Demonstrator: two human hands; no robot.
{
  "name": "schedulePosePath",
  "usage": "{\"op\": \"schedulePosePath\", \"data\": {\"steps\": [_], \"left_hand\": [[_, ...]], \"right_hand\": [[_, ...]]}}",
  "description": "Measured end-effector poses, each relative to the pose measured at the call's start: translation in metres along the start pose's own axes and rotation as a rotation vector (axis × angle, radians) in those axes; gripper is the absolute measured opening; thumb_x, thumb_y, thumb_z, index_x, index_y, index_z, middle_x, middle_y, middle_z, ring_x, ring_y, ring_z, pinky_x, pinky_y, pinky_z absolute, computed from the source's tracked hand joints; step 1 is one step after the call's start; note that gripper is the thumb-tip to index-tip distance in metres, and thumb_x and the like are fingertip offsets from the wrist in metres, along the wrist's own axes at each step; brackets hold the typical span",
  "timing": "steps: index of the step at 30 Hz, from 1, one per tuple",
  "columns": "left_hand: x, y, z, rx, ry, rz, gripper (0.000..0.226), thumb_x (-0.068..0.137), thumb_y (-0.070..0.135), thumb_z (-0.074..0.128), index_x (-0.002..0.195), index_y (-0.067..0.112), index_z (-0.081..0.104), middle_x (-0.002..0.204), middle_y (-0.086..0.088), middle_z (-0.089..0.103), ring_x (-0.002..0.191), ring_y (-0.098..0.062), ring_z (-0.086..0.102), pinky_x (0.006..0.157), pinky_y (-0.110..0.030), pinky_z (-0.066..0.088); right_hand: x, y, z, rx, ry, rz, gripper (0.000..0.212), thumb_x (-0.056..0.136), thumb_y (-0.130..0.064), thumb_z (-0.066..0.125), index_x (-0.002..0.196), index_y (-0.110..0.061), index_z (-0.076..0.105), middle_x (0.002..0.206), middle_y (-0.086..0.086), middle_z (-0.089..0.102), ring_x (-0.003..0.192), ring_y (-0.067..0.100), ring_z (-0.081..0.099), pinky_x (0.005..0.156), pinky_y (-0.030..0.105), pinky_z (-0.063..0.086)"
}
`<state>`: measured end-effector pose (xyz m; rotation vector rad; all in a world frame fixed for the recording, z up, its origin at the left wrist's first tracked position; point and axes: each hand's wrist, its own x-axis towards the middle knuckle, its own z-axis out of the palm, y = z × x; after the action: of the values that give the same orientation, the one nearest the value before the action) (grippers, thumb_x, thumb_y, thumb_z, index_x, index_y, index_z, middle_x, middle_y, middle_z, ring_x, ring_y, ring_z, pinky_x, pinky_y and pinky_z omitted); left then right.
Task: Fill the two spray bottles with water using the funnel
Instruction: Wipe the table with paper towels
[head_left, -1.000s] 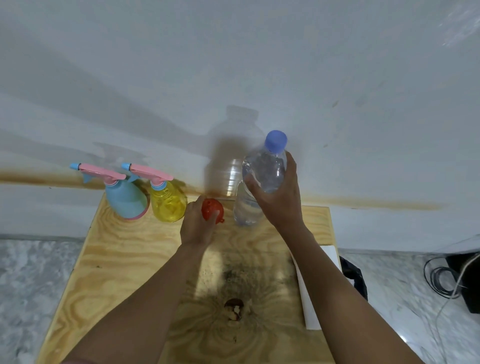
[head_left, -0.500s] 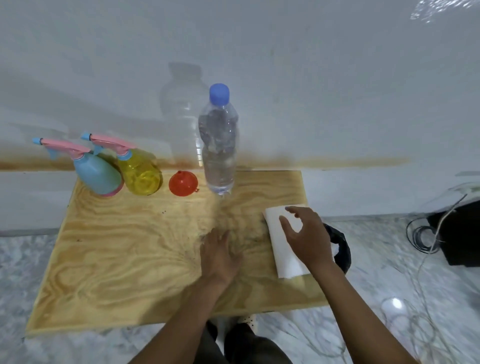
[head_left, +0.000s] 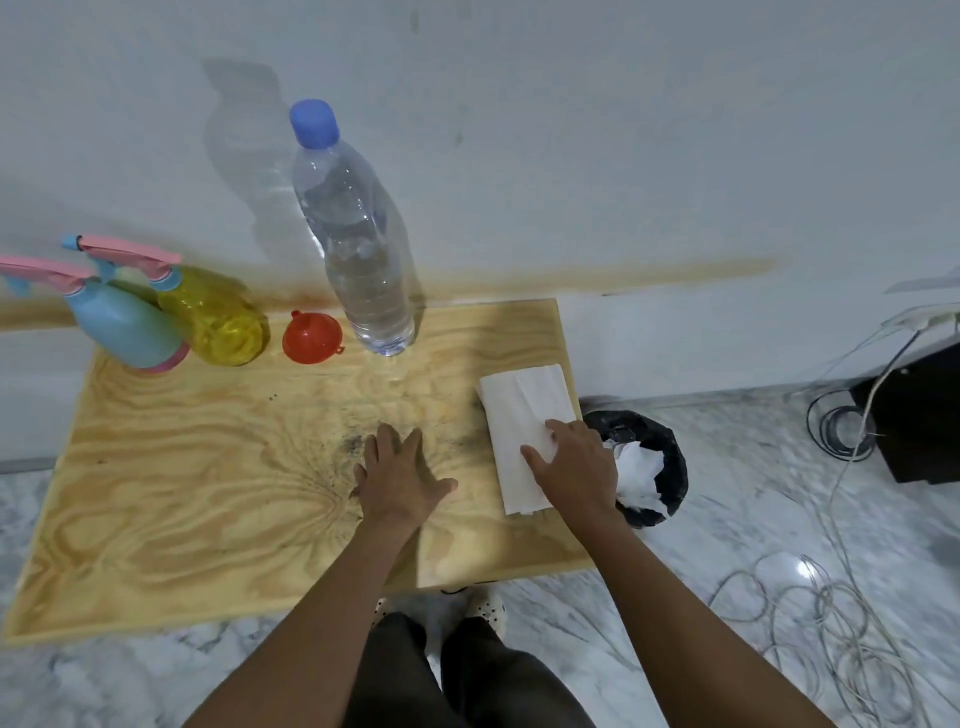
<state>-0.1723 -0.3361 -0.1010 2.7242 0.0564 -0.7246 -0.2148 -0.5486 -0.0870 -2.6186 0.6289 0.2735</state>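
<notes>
The fingers (head_left: 382, 441) of the left hand (head_left: 397, 480) are spread straight and laid flat on the wooden table (head_left: 156, 467); nothing is held. The fingers (head_left: 563, 428) of the right hand (head_left: 576, 467) are extended, slightly apart, and rested on the folded paper towel (head_left: 524, 410). Along the table's rear edge, the blue spray bottle (head_left: 124, 330), yellow spray bottle (head_left: 218, 319), red funnel (head_left: 311, 338) and capped water bottle (head_left: 361, 249) are lined up, well apart from both hands.

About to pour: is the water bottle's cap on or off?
On. The blue cap sits atop the upright water bottle.
</notes>
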Motion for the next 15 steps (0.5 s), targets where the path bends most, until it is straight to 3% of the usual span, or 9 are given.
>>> {"op": "schedulePosePath", "data": {"steps": [6,15], "left_hand": [[-0.0008,0.0006,-0.0009,-0.021,-0.003,-0.013,0.096,0.077,0.062,0.071,0.155,0.031,0.024,0.165,-0.007,-0.001,0.152,-0.029,-0.002,0.121,-0.051,0.016],[0.0007,0.0007,-0.0002,-0.030,-0.006,-0.018,0.096,0.077,0.062,0.072,0.155,0.032,0.024,0.165,-0.007,-0.002,0.153,-0.028,-0.003,0.122,-0.050,0.014]], "right_hand": [[0.0055,0.0028,0.0049,0.100,0.054,0.019,0.028,0.099,-0.037,0.057,0.113,-0.018,0.072,0.116,0.001,0.068,0.110,0.023,0.059,0.094,0.043,0.047],[0.0007,0.0045,0.0034,0.232,0.177,-0.006,0.021,0.098,-0.034,0.060,0.101,-0.023,0.077,0.103,-0.004,0.073,0.097,0.021,0.066,0.090,0.048,0.052]]}}
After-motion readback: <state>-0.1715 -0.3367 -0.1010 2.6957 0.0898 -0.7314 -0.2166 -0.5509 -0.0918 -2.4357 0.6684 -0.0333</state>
